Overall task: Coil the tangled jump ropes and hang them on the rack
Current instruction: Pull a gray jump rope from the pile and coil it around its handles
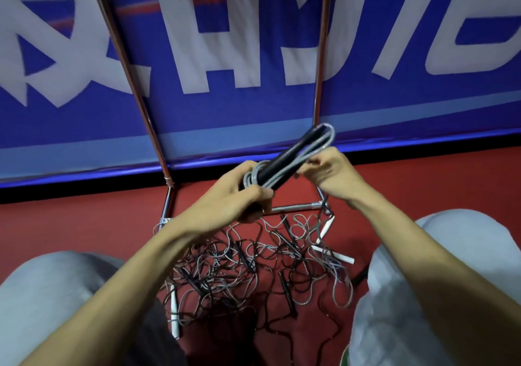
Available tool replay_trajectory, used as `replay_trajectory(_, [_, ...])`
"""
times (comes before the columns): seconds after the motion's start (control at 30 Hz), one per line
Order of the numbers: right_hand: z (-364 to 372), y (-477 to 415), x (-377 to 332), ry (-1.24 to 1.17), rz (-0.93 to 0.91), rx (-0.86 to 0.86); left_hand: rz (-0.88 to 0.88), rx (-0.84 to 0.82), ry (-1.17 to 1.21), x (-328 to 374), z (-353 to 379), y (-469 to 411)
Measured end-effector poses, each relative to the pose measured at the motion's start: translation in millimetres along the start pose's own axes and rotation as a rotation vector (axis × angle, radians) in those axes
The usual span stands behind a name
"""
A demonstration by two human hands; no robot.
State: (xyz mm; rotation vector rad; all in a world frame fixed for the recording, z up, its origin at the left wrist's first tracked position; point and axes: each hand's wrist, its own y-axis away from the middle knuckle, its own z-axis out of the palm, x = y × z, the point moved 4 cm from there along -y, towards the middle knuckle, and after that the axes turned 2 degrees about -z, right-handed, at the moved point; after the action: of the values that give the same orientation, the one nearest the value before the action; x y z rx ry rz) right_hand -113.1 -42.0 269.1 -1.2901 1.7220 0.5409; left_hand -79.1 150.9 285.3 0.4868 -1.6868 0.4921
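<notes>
Flanking the frame at 8 and 4 o'clock, a person's grey-trousered knees [451, 267] bracket a tangled heap of jump ropes [253, 267], black and grey cords with black and white handles, spread on the red floor [84, 224] at 6 o'clock. Above it, at centre, the left hand [239, 196] curls its fingers round the lower end of a coiled grey rope [291, 154] and its black handles, while the right hand [327, 171] pinches the cord at the bundle's 3 o'clock. Beyond, the chrome rack [134, 84] rises at 11 and 1 o'clock against a blue banner [239, 112].
</notes>
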Motion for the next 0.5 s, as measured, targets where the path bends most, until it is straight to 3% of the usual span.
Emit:
replay_trajectory(0.1, [5.6,11.5,-23.1,0.092,-0.098,-0.1,-0.01,0.313,0.169,-2.4,-15.0,-2.7])
replay_trajectory(0.17, [9.8,18.5,-30.1,0.093,-0.124,-0.222,0.018,0.405,0.2,-3.5,-21.5,-3.6])
replay_trajectory(0.4, [24.6,32.2,-26.3,0.362,-0.062,-0.572,0.015,0.437,-0.018,-12.5,-27.8,-6.3])
replay_trajectory(0.5, [24.7,40.0,-24.9,0.392,-0.037,-0.726,-0.012,0.447,-0.381,-19.6,-32.2,-7.2])
